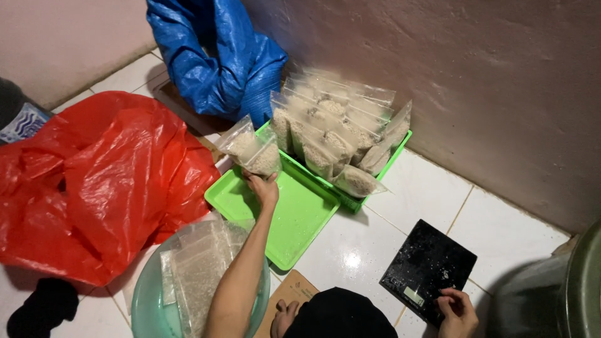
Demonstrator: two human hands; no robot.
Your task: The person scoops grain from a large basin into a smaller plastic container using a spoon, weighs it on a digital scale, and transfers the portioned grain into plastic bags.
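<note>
My left hand (263, 188) reaches forward and grips the bottom of a clear plastic bag of pale grain (251, 149), holding it above the flat green tray (294, 219). My right hand (457, 313) rests on the near edge of a black digital scale (429, 268) on the white tiled floor, its fingers curled on the corner. Behind the flat tray, a green basket (350, 201) holds several filled clear bags (338, 128) standing in rows against the wall.
A large crumpled red plastic bag (94, 181) lies at the left and a blue sack (219, 56) leans in the corner. A pale green bowl (147, 300) with empty clear bags (197, 266) sits near my arm. A grey bin (563, 294) stands at the right, cardboard (294, 291) underfoot.
</note>
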